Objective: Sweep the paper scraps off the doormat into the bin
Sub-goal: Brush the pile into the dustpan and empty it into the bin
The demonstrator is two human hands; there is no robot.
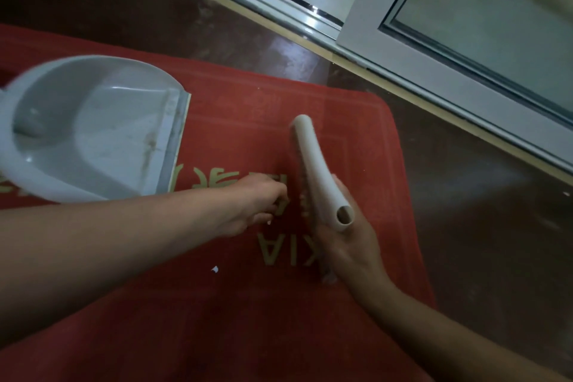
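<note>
Nearest: one white scrap (215, 269) on the red mat (235, 319), just below the left forearm. A second tiny white fleck shows under the left hand (251, 208); too small to say it is paper.

Left hand: reaches across to the mat's gold lettering, fingers curled down at the pile. Whether it pinches anything I cannot tell.

Right hand (347, 242): wrapped round the handle of the brush (313, 164), bristle side facing left, head pointing away from the person. The two hands sit close together but not touching.

Further left: dustpan (93, 127) on the mat, open lip facing the brush, no hand on it. Looks empty, though blurred.

Beyond: dark floor (465, 195), then the door track (279, 0). Bin not in view.

Judgement on the step: gathering scraps toward the pan.
- Bring the brush round behind the near scrap.
- Stroke short and low toward the lip; mat pile likely grips light paper, so flicking risks scattering it onto the floor.
- Free the left hand to steady the pan, lip pressed flat.
- Carry the pan level.
</note>
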